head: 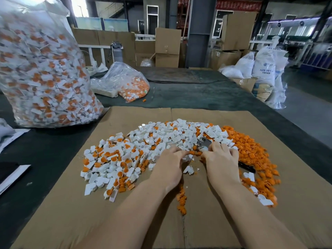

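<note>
The right hand (221,159) is gripping metal pliers (203,143) with its fingers curled round them, while the left hand (168,162) is pinching a small orange piece (193,152) just beside the pliers, above the cardboard (71,203), at the near edge of the pile of plastic parts (143,146).

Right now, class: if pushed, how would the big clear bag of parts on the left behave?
The big clear bag is packed full, so probably heavy and slow to slide. Its thin film looks floppy and would likely dent, not tip.
</note>
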{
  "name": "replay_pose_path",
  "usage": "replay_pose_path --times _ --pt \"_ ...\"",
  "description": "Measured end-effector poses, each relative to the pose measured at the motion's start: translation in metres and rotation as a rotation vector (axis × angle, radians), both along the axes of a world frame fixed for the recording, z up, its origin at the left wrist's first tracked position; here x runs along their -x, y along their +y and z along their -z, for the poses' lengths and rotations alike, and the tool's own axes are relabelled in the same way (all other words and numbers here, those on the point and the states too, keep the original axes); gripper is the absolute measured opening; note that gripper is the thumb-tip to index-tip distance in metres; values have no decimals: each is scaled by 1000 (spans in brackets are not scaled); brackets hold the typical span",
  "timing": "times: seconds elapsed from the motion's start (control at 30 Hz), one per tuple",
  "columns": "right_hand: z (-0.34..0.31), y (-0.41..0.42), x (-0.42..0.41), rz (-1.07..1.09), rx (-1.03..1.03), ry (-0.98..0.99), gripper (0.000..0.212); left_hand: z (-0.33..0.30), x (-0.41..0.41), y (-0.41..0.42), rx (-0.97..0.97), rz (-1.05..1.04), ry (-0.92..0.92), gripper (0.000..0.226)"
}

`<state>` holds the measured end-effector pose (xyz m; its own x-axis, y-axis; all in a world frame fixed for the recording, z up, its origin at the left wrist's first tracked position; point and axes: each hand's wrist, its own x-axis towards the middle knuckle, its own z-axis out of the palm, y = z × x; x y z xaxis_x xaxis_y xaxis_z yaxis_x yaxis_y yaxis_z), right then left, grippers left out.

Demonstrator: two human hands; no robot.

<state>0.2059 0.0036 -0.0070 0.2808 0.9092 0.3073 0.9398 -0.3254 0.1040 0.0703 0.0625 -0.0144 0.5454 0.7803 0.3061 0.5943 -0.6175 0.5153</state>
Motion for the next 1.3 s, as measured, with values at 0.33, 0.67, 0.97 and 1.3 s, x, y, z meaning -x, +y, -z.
replay_pose_path --times 0.33,0.67,0.97,1.3 --pt "8 2 22 -152 -354 357 3 10 -5 1 38 -111 -90 18" --pt "9 1 6 -197 -304 324 26 11 -1 0 136 -158 -125 36" --pt "-17 3 7 -210 -345 452 15 8 2 -1 180 -203 -264 10" --pt "8 -2 34 -118 -531 881 11 8 4 -2 207 -189 -336 5"
